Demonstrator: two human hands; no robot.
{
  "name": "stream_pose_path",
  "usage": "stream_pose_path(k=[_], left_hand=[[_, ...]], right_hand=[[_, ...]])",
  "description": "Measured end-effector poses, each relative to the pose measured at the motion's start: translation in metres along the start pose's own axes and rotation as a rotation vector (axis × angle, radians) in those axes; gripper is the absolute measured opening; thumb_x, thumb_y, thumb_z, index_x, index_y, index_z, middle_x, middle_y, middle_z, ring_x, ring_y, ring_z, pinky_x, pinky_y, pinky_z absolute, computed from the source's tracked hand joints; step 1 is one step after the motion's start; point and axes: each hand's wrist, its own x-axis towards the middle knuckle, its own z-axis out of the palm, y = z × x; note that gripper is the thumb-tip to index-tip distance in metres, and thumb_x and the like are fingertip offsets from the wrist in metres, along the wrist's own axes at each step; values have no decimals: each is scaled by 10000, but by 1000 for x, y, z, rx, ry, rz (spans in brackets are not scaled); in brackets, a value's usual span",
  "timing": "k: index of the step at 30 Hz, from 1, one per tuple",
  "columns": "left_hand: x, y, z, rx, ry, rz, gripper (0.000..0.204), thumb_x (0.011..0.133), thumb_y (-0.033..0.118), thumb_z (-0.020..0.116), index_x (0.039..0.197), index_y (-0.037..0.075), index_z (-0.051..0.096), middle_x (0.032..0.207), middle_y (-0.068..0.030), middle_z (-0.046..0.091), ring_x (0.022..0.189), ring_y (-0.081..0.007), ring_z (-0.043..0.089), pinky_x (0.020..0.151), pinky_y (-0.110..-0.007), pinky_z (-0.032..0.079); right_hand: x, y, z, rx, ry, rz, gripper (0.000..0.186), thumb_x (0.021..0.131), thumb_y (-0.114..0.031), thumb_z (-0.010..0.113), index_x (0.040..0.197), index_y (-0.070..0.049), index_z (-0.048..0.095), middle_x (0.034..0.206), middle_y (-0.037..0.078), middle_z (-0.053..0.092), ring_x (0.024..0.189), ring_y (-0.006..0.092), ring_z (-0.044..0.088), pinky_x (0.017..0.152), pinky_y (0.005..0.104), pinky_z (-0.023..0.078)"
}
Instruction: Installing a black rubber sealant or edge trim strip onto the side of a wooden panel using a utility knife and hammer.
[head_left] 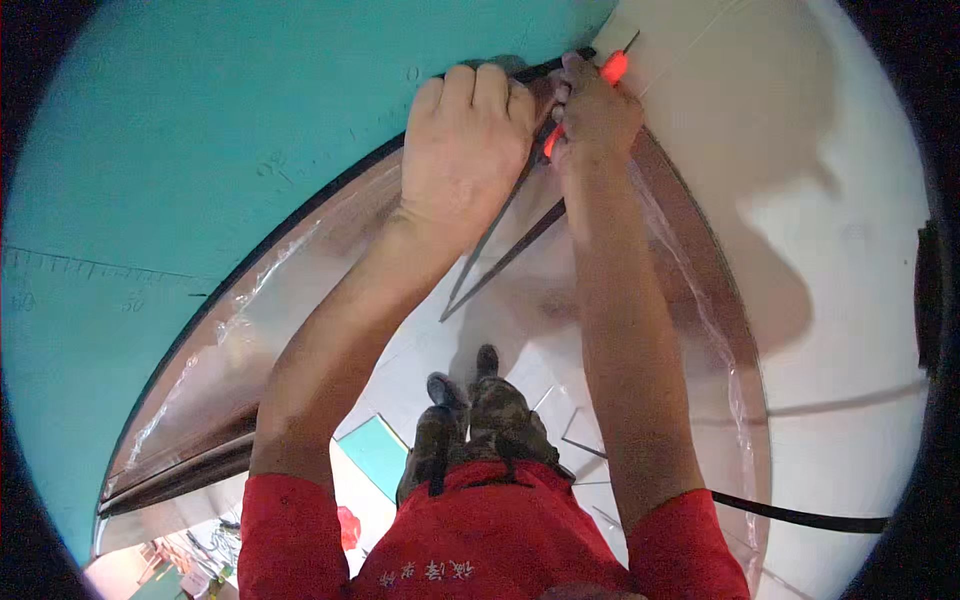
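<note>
My left hand (468, 140) is at the far edge of a brownish panel (700, 235), its fingers curled over the black edging strip (545, 69) near the corner. Beside it, my right hand (605, 115) is closed around a red-orange tool (614, 67). A thin dark tip sticks out beyond the fist, and more orange shows below the thumb side. The tool's exact kind is hard to make out. From between the hands a loose dark strip (515, 247) hangs down and folds back in a sharp V. My fingertips on the panel edge are partly hidden.
A teal surface (190, 130) with scale marks lies left of the panel, a pale surface (850, 290) right of it. Clear film (240, 310) lines the panel's sides. Dark bars (190, 470) cross at lower left. Cluttered tools (205, 545) lie below. A black strap (810, 517) stretches right.
</note>
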Motion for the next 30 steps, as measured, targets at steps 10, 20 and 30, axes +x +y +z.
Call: stream_pose_path(k=[10, 20, 30], left_hand=[[-5, -3, 10, -3, 16, 22, 102, 720, 185, 599, 769, 97, 615, 780, -51, 510, 792, -218, 520, 683, -352, 414], [-4, -4, -4, 33, -47, 89, 167, 783, 155, 564, 886, 36, 621, 833, -88, 495, 813, -244, 512, 718, -368, 416], [-9, -9, 1, 7, -11, 120, 146, 744, 212, 600, 846, 107, 605, 840, -66, 519, 806, -240, 537, 672, -371, 443]], right_hand=[[-5, 12, -4, 441, -175, 78, 66, 841, 1, 634, 861, -27, 578, 744, 91, 604, 624, 203, 583, 542, 342, 484], [-27, -30, 11, -61, 79, 91, 132, 874, -12, 575, 763, -83, 566, 692, 21, 536, 601, 157, 492, 523, 322, 380], [9, 16, -16, 364, -177, 50, 43, 851, -25, 634, 882, -36, 607, 781, 77, 629, 722, 255, 637, 656, 395, 534]])
